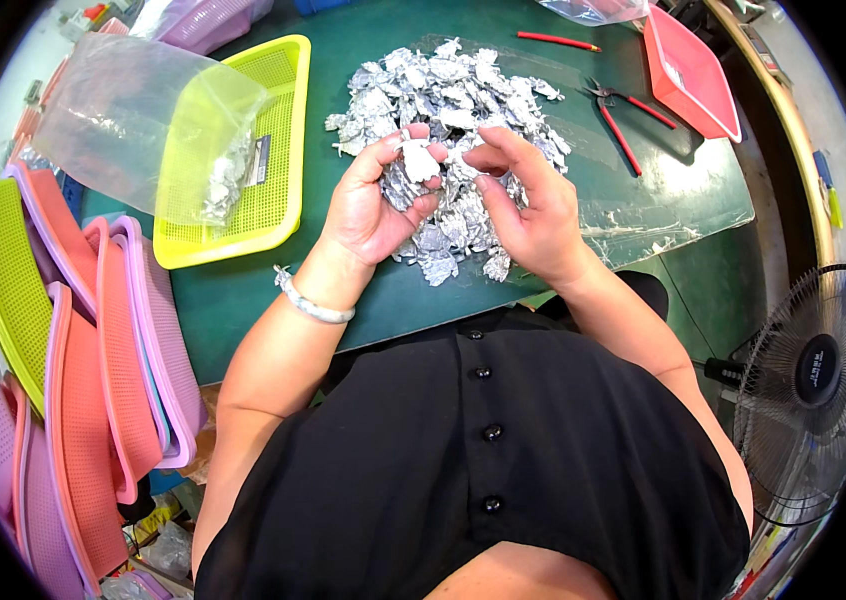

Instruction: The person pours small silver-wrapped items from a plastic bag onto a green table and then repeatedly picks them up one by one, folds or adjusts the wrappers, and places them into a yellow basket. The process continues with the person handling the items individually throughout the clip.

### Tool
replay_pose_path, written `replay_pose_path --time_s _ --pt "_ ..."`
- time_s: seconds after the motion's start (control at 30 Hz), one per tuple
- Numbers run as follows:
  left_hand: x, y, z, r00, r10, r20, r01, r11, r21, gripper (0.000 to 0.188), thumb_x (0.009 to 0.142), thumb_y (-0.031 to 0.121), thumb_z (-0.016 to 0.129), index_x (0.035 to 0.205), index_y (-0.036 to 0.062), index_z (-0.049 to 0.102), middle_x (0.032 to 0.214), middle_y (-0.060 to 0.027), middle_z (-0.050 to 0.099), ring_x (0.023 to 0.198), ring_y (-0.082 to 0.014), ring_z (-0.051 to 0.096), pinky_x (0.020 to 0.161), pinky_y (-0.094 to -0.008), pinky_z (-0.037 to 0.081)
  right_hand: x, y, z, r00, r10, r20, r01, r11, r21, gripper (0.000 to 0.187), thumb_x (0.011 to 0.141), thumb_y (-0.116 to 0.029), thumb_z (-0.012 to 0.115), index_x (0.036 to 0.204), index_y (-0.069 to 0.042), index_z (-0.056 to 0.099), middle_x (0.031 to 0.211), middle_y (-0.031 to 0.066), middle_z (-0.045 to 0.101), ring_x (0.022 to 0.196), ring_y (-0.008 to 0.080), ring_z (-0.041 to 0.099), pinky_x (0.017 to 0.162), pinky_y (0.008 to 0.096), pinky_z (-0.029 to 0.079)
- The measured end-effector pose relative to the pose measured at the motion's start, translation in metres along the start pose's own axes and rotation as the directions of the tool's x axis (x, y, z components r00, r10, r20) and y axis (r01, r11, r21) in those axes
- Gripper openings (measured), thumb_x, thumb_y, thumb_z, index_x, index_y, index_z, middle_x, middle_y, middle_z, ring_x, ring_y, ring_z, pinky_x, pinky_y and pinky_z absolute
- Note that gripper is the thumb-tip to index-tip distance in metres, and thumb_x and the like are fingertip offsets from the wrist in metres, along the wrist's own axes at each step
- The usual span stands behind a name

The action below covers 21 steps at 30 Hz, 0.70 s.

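Observation:
A heap of small silver-grey cast metal pieces (443,85) lies on the green tabletop in front of me. Over its near side, my left hand (368,205) pinches one flat silver metal piece (418,160) between thumb and fingers. My right hand (541,215) is just to the right of that piece, thumb and forefinger apart, and I see nothing held in it. More loose pieces lie beneath both hands, partly hidden by them.
On the left, a yellow-green basket (293,190) holds a clear plastic bag (113,120) with some pieces. Pink and purple baskets (83,430) are stacked beside the table. Red-handled pliers (615,128), a red pen-like tool (555,41) and a pink tray (688,95) are at right. A fan (808,400) stands nearby.

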<state>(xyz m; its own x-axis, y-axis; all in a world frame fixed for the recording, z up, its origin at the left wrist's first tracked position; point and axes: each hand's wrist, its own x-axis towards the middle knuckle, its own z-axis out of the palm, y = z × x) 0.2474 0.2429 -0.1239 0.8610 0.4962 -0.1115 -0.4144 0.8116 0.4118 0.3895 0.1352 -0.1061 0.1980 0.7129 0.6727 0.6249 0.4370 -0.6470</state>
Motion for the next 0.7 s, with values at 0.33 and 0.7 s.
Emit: replay_pose_path --time_s 0.33,0.7 --pt "0.002 0.001 -0.003 1.0 -0.01 0.021 0.011 0.999 -0.053 0.024 0.084 0.022 0.05 0.103 0.0082 0.051 0.089 -0.0112 0.059 0.07 -0.0207 0.055 0.051 -0.0271 0.042 -0.003 0.002 -0.008 1.0 0.003 -0.022 -0.004 0.999 -0.034 0.041 0.071 0.008 0.057 0.11 -0.001 0.049 0.084 0.0104 0.061 0.077 0.0215 0.061 0.068 0.0289 0.048" --pt "-0.002 0.007 0.007 1.0 -0.007 0.024 0.008 1.0 -0.025 0.028 0.083 0.028 0.051 0.101 0.0063 0.055 0.087 -0.0109 0.059 0.077 -0.0234 0.058 0.054 -0.0275 0.045 -0.007 -0.003 -0.02 0.999 0.029 -0.019 -0.03 0.998 -0.054 0.042 0.072 0.009 0.056 0.112 0.0 0.048 0.084 0.0113 0.061 0.075 0.0205 0.061 0.069 0.0277 0.047"
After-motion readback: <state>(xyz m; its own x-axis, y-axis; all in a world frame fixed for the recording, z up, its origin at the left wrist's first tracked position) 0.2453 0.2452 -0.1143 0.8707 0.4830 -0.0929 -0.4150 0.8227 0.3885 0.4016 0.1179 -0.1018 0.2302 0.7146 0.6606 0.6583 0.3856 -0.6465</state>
